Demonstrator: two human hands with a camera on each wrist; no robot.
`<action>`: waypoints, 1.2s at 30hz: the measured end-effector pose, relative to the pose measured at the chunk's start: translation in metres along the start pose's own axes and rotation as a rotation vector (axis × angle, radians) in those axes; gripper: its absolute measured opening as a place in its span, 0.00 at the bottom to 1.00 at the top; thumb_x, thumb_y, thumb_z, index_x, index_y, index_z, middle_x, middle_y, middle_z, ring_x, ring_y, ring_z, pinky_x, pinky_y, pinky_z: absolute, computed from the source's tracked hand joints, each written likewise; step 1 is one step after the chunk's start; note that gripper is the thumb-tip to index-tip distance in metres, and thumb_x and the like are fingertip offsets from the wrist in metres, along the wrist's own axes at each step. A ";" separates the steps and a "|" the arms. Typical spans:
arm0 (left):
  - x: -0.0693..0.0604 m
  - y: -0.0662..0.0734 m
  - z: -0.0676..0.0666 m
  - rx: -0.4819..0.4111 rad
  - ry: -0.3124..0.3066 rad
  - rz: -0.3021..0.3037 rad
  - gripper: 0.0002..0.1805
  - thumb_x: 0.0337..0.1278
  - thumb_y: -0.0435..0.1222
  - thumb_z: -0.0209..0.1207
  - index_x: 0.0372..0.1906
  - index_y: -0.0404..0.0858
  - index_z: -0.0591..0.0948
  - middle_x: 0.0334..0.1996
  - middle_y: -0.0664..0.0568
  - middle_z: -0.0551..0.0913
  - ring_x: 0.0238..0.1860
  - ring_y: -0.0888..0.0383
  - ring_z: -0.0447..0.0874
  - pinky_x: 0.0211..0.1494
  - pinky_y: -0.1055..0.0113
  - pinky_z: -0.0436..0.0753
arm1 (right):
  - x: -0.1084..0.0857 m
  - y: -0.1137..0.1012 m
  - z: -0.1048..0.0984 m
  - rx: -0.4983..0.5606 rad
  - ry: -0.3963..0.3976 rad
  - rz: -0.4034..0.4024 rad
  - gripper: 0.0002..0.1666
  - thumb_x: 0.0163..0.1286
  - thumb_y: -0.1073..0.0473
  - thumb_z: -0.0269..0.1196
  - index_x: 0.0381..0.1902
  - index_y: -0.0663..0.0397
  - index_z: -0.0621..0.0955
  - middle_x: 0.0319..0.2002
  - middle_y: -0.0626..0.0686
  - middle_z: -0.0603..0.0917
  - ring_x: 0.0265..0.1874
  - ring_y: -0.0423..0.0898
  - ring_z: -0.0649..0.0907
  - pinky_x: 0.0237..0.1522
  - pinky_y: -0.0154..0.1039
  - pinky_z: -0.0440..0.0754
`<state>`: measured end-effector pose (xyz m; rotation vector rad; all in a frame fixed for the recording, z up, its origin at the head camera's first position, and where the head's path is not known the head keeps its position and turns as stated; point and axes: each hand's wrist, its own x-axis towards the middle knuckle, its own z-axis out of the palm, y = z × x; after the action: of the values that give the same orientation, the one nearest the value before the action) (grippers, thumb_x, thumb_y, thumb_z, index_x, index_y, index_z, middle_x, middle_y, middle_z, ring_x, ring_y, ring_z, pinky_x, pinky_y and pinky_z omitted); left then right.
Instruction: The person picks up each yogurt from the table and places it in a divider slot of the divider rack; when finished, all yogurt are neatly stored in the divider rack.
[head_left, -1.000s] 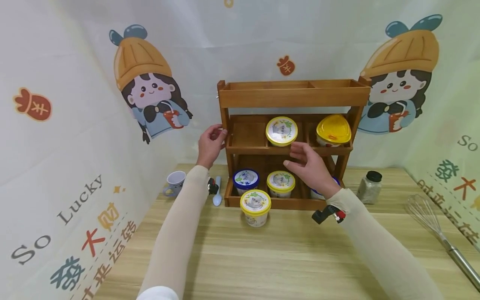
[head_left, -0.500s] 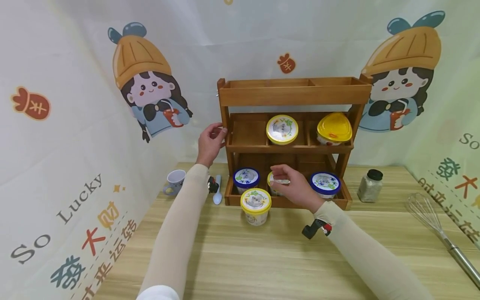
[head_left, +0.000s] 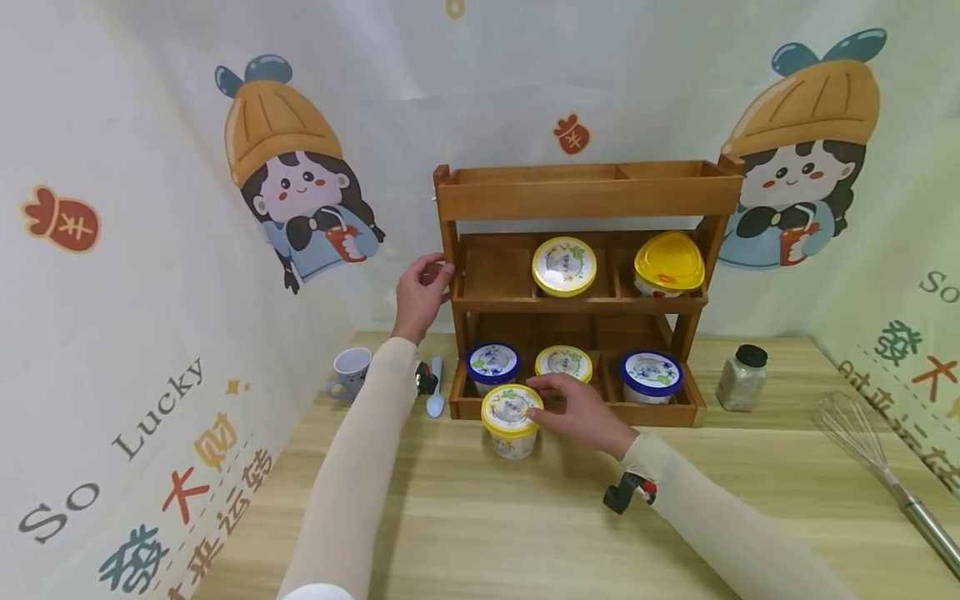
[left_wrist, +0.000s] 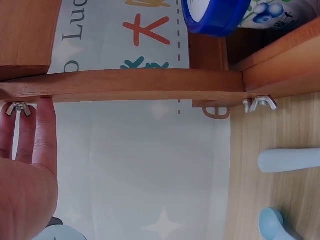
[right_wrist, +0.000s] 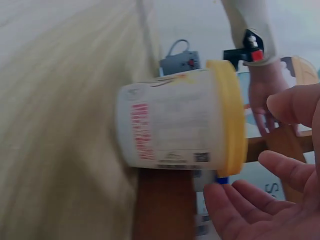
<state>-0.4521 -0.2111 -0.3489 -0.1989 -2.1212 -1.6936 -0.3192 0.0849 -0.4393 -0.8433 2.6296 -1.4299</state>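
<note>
A white tub with a yellow lid (head_left: 512,421) stands upright on the table before the rack. My right hand (head_left: 577,412) is at its right side, thumb and fingers spread near the lid (right_wrist: 231,117); in the right wrist view they look apart from it. My left hand (head_left: 422,296) is at the left post of the wooden rack (head_left: 588,198). Its straight fingers (left_wrist: 45,132) touch the post (left_wrist: 145,85) beside a wing nut (left_wrist: 19,108). The lower tier bears two blue-lidded tubs (head_left: 493,362) (head_left: 651,373) and a yellow-lidded tub (head_left: 562,363) between them.
On the middle tier are a yellow-lidded tub (head_left: 564,267) and a tub with a rounded triangular yellow lid (head_left: 669,262). A mug (head_left: 351,371) and a pale blue spoon (head_left: 435,396) stand left of the rack. To its right are a black-capped jar (head_left: 742,379) and a whisk (head_left: 873,458).
My right hand has moved down and left from the middle tier, past the lower tier, to the yellow-lidded tub in front. My left hand has stayed at the post.
</note>
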 end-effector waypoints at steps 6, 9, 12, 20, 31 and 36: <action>-0.001 0.001 0.002 -0.001 0.012 0.024 0.22 0.75 0.49 0.63 0.66 0.47 0.81 0.55 0.45 0.83 0.55 0.50 0.84 0.55 0.54 0.93 | -0.008 0.008 0.005 -0.074 -0.044 -0.017 0.28 0.75 0.50 0.69 0.69 0.51 0.80 0.68 0.56 0.83 0.67 0.57 0.82 0.71 0.59 0.80; 0.000 0.001 0.003 -0.009 0.022 0.028 0.22 0.75 0.49 0.63 0.66 0.47 0.82 0.54 0.46 0.83 0.55 0.51 0.84 0.55 0.54 0.93 | -0.008 0.007 0.006 -0.058 -0.043 -0.033 0.27 0.76 0.49 0.68 0.68 0.51 0.80 0.68 0.56 0.83 0.67 0.58 0.81 0.72 0.61 0.78; 0.002 -0.001 0.004 -0.013 0.016 0.031 0.22 0.74 0.49 0.63 0.66 0.47 0.82 0.54 0.46 0.83 0.55 0.51 0.85 0.54 0.55 0.93 | -0.006 0.008 0.010 -0.018 -0.035 -0.021 0.28 0.75 0.49 0.69 0.67 0.53 0.80 0.67 0.58 0.83 0.67 0.58 0.82 0.72 0.59 0.79; 0.002 -0.005 0.004 -0.016 0.024 0.038 0.21 0.75 0.48 0.63 0.66 0.47 0.82 0.55 0.45 0.83 0.55 0.51 0.85 0.54 0.53 0.93 | -0.002 0.011 0.016 0.131 -0.046 0.014 0.33 0.70 0.52 0.74 0.68 0.57 0.78 0.66 0.61 0.82 0.62 0.57 0.85 0.65 0.50 0.86; -0.001 -0.004 0.001 -0.007 0.025 0.045 0.21 0.75 0.48 0.64 0.66 0.47 0.82 0.55 0.46 0.83 0.55 0.50 0.85 0.53 0.53 0.93 | -0.003 -0.010 0.002 0.096 -0.012 -0.020 0.34 0.68 0.51 0.76 0.67 0.55 0.80 0.65 0.58 0.83 0.59 0.53 0.85 0.63 0.46 0.86; -0.002 -0.005 -0.001 0.002 0.022 0.050 0.22 0.75 0.48 0.63 0.66 0.46 0.82 0.55 0.45 0.83 0.55 0.49 0.85 0.53 0.53 0.93 | -0.001 -0.019 -0.005 0.109 -0.035 -0.063 0.34 0.70 0.54 0.74 0.69 0.60 0.78 0.66 0.62 0.82 0.59 0.57 0.85 0.64 0.52 0.87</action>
<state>-0.4525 -0.2128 -0.3543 -0.2299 -2.0850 -1.6579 -0.3117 0.0809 -0.4217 -0.9372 2.4960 -1.5421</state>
